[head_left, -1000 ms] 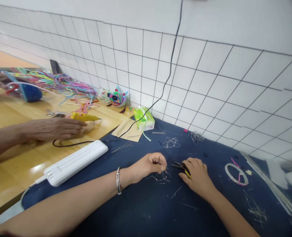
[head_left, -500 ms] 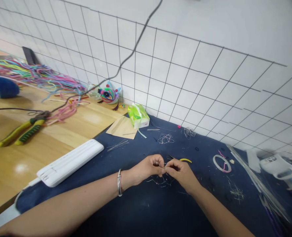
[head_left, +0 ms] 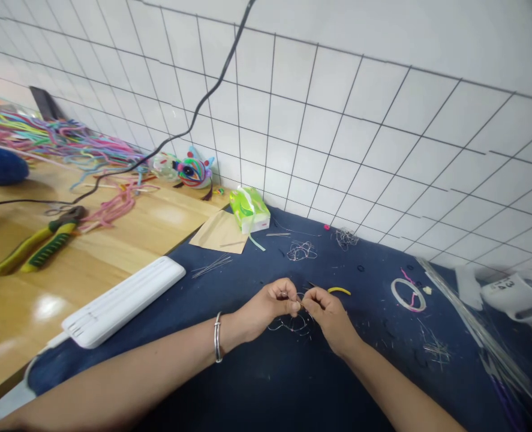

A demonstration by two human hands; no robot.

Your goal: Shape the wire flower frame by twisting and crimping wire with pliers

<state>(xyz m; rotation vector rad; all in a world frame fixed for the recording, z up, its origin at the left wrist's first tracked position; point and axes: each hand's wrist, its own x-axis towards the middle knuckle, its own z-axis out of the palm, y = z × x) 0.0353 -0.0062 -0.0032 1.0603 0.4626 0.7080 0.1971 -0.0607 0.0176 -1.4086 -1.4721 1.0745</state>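
My left hand (head_left: pixel 280 301) and my right hand (head_left: pixel 326 313) meet above the dark blue cloth (head_left: pixel 266 384), fingertips almost touching. Both pinch a thin, looped wire (head_left: pixel 292 328), whose curls hang below the fingers. The wire's ends inside the pinches are hidden. Just beyond my right hand lies a tool with a yellow handle (head_left: pixel 339 291), mostly covered by that hand. A loose tangle of fine wire (head_left: pixel 301 251) rests on the cloth farther off, with a second tangle (head_left: pixel 346 239) near the wall.
To the left are a white power strip (head_left: pixel 124 302) and pliers with yellow-green handles (head_left: pixel 38 243) on the wooden table. A green tissue pack (head_left: pixel 249 210) stands by the wall grid. On the right lie a white ring (head_left: pixel 408 295), wire scraps (head_left: pixel 436 349) and a white glue gun-like tool (head_left: pixel 517 297).
The camera view has shifted slightly. My right hand's fingertips have drawn a little apart from the left, and both hands keep their pinch on the wire.
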